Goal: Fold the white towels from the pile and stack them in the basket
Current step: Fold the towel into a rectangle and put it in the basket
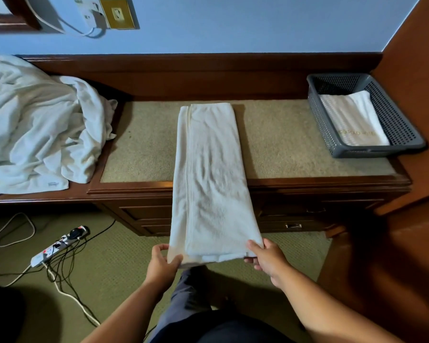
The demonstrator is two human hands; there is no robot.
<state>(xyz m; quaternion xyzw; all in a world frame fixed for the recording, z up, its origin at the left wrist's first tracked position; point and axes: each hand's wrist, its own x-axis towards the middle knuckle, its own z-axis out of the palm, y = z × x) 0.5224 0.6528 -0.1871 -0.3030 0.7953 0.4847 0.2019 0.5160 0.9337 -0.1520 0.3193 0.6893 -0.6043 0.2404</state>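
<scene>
the white towel (213, 174) is a long, narrow strip of soft, faintly creased terry, folded lengthwise, with a hemmed edge running down its left side. its far end lies flat on the tabletop (139, 149); its near end reaches out past the tabletop's front edge and is held up in the air. the left grip (162, 262) pinches the near left corner between thumb and curled fingers, and the right grip (265, 259) pinches the near right corner, thumb on top.

beyond the grips the tabletop shows a beige, carpet-like inset framed in glossy dark wood, with drawers below. far beyond and to the right of the right grip sits a grey plastic basket (325, 129) with perforated walls; in it lies one folded towel (352, 120), white, ribbed, with gold lettering. far beyond and to the left of the left grip, the pile (35, 125) of rumpled white towels heaps on a lower wooden surface. left of the left grip, a white power strip (57, 246) with tangled cables lies on the green carpeted floor (114, 268).
</scene>
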